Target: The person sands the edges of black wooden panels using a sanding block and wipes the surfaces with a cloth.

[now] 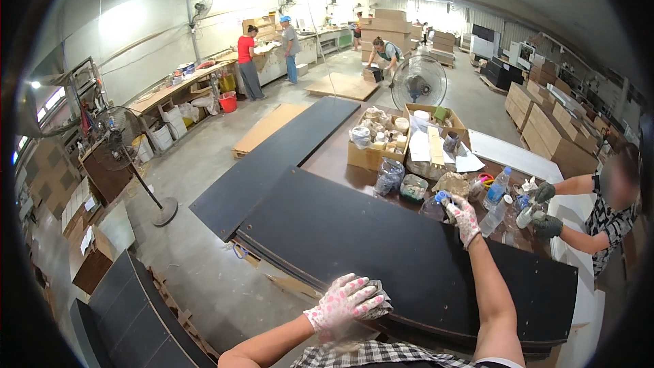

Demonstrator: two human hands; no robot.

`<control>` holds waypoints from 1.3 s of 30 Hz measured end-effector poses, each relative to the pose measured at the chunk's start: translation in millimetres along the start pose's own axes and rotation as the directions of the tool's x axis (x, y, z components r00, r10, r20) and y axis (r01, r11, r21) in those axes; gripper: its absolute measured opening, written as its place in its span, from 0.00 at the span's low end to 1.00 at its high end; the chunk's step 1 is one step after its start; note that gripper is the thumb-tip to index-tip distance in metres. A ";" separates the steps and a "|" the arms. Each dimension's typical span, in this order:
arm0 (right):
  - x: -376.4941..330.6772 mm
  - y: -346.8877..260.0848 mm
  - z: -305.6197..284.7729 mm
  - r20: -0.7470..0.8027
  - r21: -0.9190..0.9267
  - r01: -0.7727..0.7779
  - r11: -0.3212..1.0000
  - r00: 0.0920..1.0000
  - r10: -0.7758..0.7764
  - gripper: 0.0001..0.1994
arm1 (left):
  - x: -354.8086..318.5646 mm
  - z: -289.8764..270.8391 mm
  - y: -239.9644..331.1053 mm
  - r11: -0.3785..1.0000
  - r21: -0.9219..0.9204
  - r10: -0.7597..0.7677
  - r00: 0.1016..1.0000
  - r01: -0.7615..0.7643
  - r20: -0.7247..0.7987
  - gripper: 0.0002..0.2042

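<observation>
My left hand (344,305), in a white glove with pink spots, is closed around a crumpled grey rag (379,302) at the near edge of a black curved panel (354,225). Stretched forward, my right hand (464,221), gloved alike, has its fingers at the blue cap of a clear plastic bottle (432,210) beyond the panel. Part of that bottle is hidden behind the panel edge and my fingers. Close by on the right stand a clear bottle with a blue label (497,187) and another with a white cap (496,215). A lidless plastic tub (413,189) sits left of my right hand.
Cardboard boxes of jars (371,157) stand on the brown table behind. At the right, a co-worker's gloved hands (545,225) hold a small whitish container. A second black panel (286,157) lies left; a floor fan (163,211) stands beyond it. More black panels (129,307) are stacked lower left.
</observation>
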State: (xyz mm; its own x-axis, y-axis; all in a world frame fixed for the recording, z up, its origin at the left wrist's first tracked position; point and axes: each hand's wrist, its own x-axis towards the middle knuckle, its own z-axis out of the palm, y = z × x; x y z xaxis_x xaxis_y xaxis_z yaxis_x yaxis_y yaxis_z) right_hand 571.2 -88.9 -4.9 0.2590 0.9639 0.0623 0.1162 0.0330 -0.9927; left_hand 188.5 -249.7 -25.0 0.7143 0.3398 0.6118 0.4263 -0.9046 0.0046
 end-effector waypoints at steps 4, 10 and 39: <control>-19.5 -45.2 2.2 0.018 0.074 0.086 0.993 0.996 -0.088 0.20 | -2.3 -1.5 -2.8 0.998 0.059 0.013 0.999 -0.015 0.032 0.19; -24.8 -3.0 -5.7 0.028 0.096 -0.092 0.991 0.996 0.090 0.18 | -10.9 -22.1 13.6 0.998 0.007 -0.064 0.995 0.064 0.078 0.22; -157.6 -171.5 -77.3 0.265 -0.262 0.350 0.900 0.922 -0.282 0.22 | 43.9 -99.4 52.7 0.972 0.134 0.085 0.821 -0.193 0.565 0.20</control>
State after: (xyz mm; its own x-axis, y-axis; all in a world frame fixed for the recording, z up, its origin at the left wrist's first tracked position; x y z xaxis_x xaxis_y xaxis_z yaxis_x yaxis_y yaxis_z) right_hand 584.6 -266.9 163.5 -0.0479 0.9497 0.3095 0.4459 0.2976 -0.8441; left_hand 187.2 -308.0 80.8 0.9359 0.3479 0.0554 0.3513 -0.9101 -0.2198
